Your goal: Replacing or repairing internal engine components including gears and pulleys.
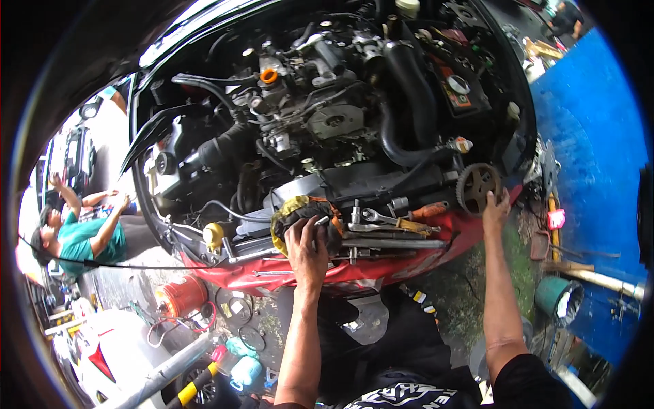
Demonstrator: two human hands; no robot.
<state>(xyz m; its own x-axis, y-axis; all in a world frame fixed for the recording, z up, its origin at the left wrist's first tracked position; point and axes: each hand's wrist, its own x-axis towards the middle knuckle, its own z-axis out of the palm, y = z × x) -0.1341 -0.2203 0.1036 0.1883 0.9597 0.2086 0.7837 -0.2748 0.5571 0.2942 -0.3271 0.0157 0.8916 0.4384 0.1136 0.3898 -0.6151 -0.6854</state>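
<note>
A: Where is the toothed metal gear (477, 188)?
B: At the engine bay's right edge; the right hand (495, 213) touches its lower rim, fingers loosely spread.
A: And the left hand (306, 249)?
B: Curled around a small metal tool (320, 221) on the yellow-and-black rag (291, 208), beside loose wrenches (381, 219) along the red front edge (354, 273).

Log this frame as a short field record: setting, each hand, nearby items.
setting: open engine bay of a red car, seen from above
left hand: on a yellow and black rag at the front edge
right hand: touching a toothed gear wheel
nearby: wrenches and an orange-handled tool between the hands
</note>
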